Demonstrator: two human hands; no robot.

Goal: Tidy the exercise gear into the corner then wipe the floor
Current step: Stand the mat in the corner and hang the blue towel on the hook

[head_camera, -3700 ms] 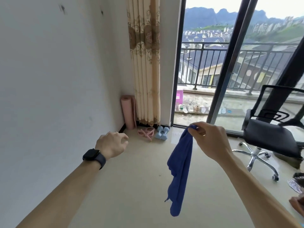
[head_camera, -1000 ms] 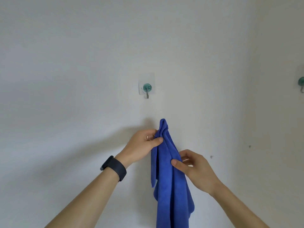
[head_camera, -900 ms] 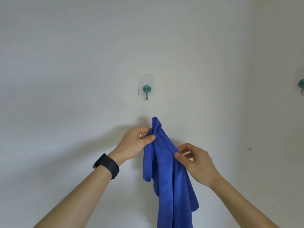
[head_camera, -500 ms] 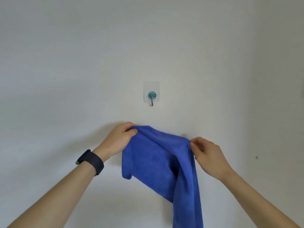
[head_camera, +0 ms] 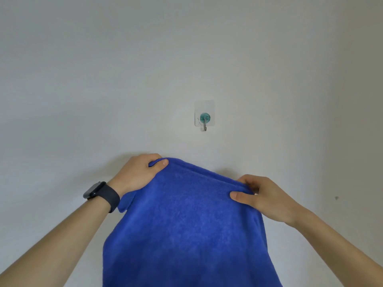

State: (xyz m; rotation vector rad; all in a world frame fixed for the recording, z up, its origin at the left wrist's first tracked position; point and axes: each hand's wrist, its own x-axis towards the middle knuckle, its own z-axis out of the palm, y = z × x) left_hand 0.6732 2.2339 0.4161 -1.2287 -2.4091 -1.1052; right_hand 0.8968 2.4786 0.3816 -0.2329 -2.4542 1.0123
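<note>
Hanging in the lower middle of the frame, the blue cloth (head_camera: 186,228) is stretched flat by its top edge: the left hand (head_camera: 141,172) pinches one corner and the right hand (head_camera: 267,197) the other, thumbs on the near face, fingers curled behind. Held wide just below the wall hook (head_camera: 204,119) at centre, it is probably being squared up for hanging there.

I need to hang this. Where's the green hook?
Head view: the small teal round plastic hook is on the white wall, near the centre, just above the blue terry cloth.
</note>
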